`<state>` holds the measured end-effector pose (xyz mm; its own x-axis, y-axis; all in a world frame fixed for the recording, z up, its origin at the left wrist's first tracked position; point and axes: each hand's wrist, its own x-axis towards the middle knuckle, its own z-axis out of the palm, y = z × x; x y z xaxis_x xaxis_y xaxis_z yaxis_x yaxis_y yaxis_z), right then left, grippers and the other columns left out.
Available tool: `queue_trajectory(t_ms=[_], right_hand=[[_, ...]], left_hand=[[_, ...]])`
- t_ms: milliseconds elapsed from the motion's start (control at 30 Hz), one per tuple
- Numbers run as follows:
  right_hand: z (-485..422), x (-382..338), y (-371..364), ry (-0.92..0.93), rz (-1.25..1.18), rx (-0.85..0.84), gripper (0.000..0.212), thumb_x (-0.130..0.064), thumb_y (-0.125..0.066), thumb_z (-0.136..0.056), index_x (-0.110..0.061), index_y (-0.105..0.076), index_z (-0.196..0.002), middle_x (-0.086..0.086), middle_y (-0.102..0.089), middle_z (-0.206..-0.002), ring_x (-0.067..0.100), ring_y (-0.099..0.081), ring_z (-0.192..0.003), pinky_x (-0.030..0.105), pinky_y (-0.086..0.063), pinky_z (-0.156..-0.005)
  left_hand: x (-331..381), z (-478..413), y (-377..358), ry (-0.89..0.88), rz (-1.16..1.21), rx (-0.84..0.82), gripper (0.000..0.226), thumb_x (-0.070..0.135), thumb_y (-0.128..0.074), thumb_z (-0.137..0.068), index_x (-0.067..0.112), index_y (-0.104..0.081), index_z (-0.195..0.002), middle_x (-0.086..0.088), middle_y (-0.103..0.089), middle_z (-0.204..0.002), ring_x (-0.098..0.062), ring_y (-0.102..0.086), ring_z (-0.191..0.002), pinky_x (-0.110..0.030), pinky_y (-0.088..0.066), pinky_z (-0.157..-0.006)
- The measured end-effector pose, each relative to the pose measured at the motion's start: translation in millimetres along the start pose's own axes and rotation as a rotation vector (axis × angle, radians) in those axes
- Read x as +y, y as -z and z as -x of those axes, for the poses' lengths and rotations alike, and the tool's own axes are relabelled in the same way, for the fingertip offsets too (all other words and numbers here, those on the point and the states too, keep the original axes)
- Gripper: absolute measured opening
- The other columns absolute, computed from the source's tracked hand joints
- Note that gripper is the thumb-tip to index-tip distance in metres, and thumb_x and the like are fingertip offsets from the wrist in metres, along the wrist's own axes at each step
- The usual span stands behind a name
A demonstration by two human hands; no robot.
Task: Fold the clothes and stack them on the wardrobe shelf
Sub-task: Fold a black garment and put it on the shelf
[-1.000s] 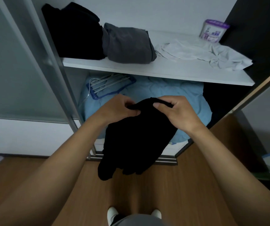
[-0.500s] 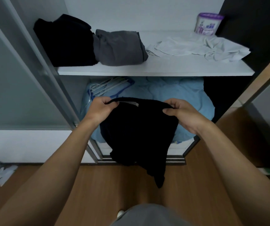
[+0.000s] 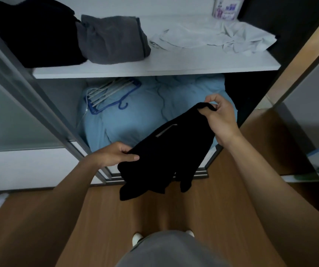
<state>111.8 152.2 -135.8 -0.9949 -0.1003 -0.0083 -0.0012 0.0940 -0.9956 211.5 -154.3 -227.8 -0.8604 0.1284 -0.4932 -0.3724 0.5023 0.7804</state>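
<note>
Wooden floor (image 3: 101, 228) meets the open wardrobe (image 3: 62, 97), whose white shelf (image 3: 193, 64) carries a folded black pile (image 3: 35, 33) and grey pile (image 3: 112, 39), while lower, in front, the black garment (image 3: 170, 151) hangs between left grip (image 3: 114, 154) and right grip (image 3: 220, 116), both pinching its edge.

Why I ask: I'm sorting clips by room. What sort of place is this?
Probably a bedroom at home, facing an open sliding-door wardrobe: a folded grey garment lies on its white shelf, and light blue bedding with clothes hangers is stowed underneath.
</note>
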Motion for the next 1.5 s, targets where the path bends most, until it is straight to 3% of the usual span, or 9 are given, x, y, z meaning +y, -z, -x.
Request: queue_trajectory(t_ms=[100,200,300,500,633,867,1067,1267,1500], right_hand=[[-3.9,11.8,13.0,-0.097,0.059,0.051,0.020,-0.013,-0.069,-0.087,-0.025,-0.057,-0.078,-0.002,-0.065,-0.068,0.008,-0.065,-0.057,0.018,-0.048,-0.051],[-3.5,28.0,20.8,-0.201,0.177,0.042,0.023,-0.022,-0.071,-0.090,-0.018,-0.054,-0.075,0.000,-0.063,-0.067,0.004,-0.063,-0.052,0.016,-0.046,-0.048],[4.2,42.4,20.7,-0.282,0.256,-0.001,0.029,-0.031,-0.068,-0.093,-0.013,-0.057,-0.073,0.006,-0.062,-0.068,0.013,-0.062,-0.055,0.020,-0.047,-0.050],[18.7,55.9,3.9,-0.407,0.154,-0.010,0.027,-0.026,-0.055,-0.101,-0.003,-0.069,-0.094,0.016,-0.070,-0.092,0.028,-0.068,-0.085,0.035,-0.054,-0.079],[28.2,57.7,-6.4,-0.377,0.130,-0.011,0.023,-0.024,-0.059,-0.100,-0.003,-0.069,-0.097,0.015,-0.071,-0.094,0.025,-0.069,-0.087,0.035,-0.055,-0.081],[36.3,47.4,-31.0,-0.395,0.125,-0.133,0.012,-0.021,-0.064,-0.096,-0.010,-0.063,-0.092,0.009,-0.069,-0.085,0.013,-0.067,-0.061,0.020,-0.049,-0.044],[37.0,37.4,-42.7,-0.449,0.117,-0.208,0.016,-0.023,-0.056,-0.101,-0.013,-0.061,-0.090,0.009,-0.074,-0.086,0.016,-0.074,-0.066,0.021,-0.052,-0.050],[36.8,32.5,-39.9,-0.525,0.002,-0.197,0.023,-0.024,-0.054,-0.102,-0.005,-0.066,-0.105,0.013,-0.077,-0.087,0.021,-0.076,-0.078,0.022,-0.058,-0.064],[38.2,19.6,-38.3,-0.468,0.041,-0.235,0.022,-0.011,-0.053,-0.098,-0.017,-0.074,-0.099,0.003,-0.074,-0.095,0.017,-0.069,-0.092,0.025,-0.058,-0.079]], left_hand=[[2.9,-6.4,-12.8,-0.018,0.117,0.158,0.039,0.036,-0.068,-0.090,-0.003,-0.074,-0.092,-0.009,-0.073,-0.090,-0.022,-0.065,-0.082,-0.032,-0.047,-0.080],[18.4,-14.7,-23.6,0.034,0.245,0.368,0.041,0.046,-0.065,-0.092,0.015,-0.073,-0.065,0.002,-0.068,-0.065,-0.012,-0.064,-0.061,-0.016,-0.046,-0.058],[41.3,-27.4,-33.1,0.084,0.404,0.465,0.037,0.053,-0.065,-0.090,0.018,-0.077,-0.085,0.004,-0.077,-0.081,-0.011,-0.072,-0.074,-0.016,-0.053,-0.068],[72.2,-27.4,-49.0,0.160,0.730,0.018,0.030,0.033,-0.068,-0.089,0.010,-0.074,-0.108,-0.003,-0.077,-0.085,-0.015,-0.072,-0.069,-0.021,-0.054,-0.056],[81.8,-27.8,-65.1,0.084,0.856,0.085,0.023,0.014,-0.057,-0.097,0.002,-0.066,-0.115,-0.005,-0.075,-0.084,-0.015,-0.071,-0.067,-0.022,-0.056,-0.056],[97.5,-34.5,-91.1,-0.081,0.859,0.257,0.022,0.016,-0.054,-0.102,0.003,-0.063,-0.117,-0.010,-0.074,-0.102,-0.018,-0.073,-0.092,-0.028,-0.059,-0.077],[94.5,-33.2,-103.0,-0.203,0.585,0.448,0.021,0.020,-0.064,-0.096,0.008,-0.061,-0.078,-0.001,-0.058,-0.068,-0.015,-0.055,-0.068,-0.032,-0.045,-0.067],[92.0,-30.2,-99.9,-0.344,0.464,0.395,0.008,0.008,-0.068,-0.092,0.016,-0.066,-0.091,0.011,-0.067,-0.077,0.000,-0.062,-0.072,-0.015,-0.048,-0.068],[92.9,-32.2,-88.7,-0.348,0.522,0.340,0.024,0.003,-0.072,-0.087,0.019,-0.069,-0.104,0.006,-0.076,-0.091,-0.006,-0.071,-0.087,-0.023,-0.053,-0.083]])
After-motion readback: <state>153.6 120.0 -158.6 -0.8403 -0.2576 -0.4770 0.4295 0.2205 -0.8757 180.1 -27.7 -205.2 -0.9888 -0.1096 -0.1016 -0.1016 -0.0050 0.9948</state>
